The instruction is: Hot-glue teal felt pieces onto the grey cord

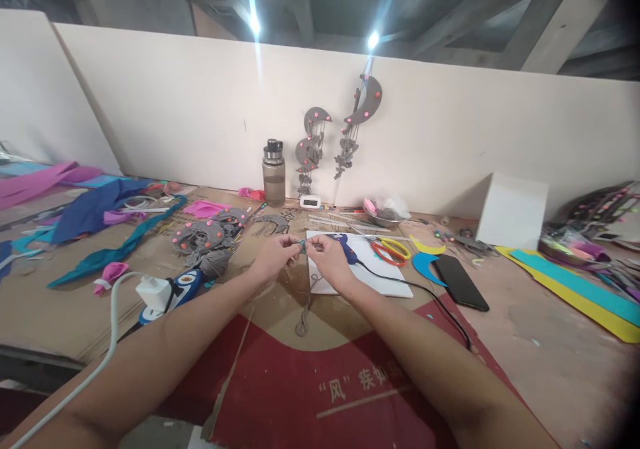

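My left hand (278, 256) and my right hand (325, 254) meet at the middle of the table, fingertips almost touching. Both pinch a small teal piece (302, 245) between them; its shape is too small to tell. Below my hands a grey cord (302, 324) hangs down and ends in a loop over the cardboard. Just right of my right hand lies a blue tool (349, 249) with a black cable, on a white board (380, 280). Red and yellow handled scissors (393, 252) rest on that board's far right part.
A bottle (274, 174) stands by the white wall. Grey felt pieces and yarn (210, 242) lie left, beside a power strip (173, 296) with a white cable crossing my left arm. A black phone (460, 282) lies right. Grey crescents (370, 99) hang on the wall.
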Demonstrator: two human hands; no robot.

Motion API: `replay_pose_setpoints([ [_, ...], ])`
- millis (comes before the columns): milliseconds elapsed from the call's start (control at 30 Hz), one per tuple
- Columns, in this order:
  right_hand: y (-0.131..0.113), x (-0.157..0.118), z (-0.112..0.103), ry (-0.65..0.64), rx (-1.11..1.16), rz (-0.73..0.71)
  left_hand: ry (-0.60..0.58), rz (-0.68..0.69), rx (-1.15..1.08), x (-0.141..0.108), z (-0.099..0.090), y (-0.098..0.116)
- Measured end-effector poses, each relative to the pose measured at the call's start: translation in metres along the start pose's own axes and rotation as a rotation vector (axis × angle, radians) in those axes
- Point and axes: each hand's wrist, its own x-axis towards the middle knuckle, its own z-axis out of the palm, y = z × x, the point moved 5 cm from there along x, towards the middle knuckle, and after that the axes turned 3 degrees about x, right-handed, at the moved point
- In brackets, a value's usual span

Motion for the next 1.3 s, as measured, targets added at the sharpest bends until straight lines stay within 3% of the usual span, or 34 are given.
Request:
replay_pose_setpoints([
  [467,0.001,0.002,-0.002,-0.081,0.042,-0.027,0.012,-0.041,-0.041,0.007,-0.001,-0.012],
  [700,0.000,-0.001,0.001,-0.052,-0.058,0.007,-0.021,0.007,0.051,0.005,0.000,-0.011],
  [967,0.013,0.005,-0.004,0.021,-0.021,0.040,-0.065,-0.004,-0.048,0.004,0.003,-0.012],
  [1300,0.006,0.001,-0.003,0.023,-0.104,-0.002,0.003,0.009,-0.055,0.006,0.000,-0.016],
])
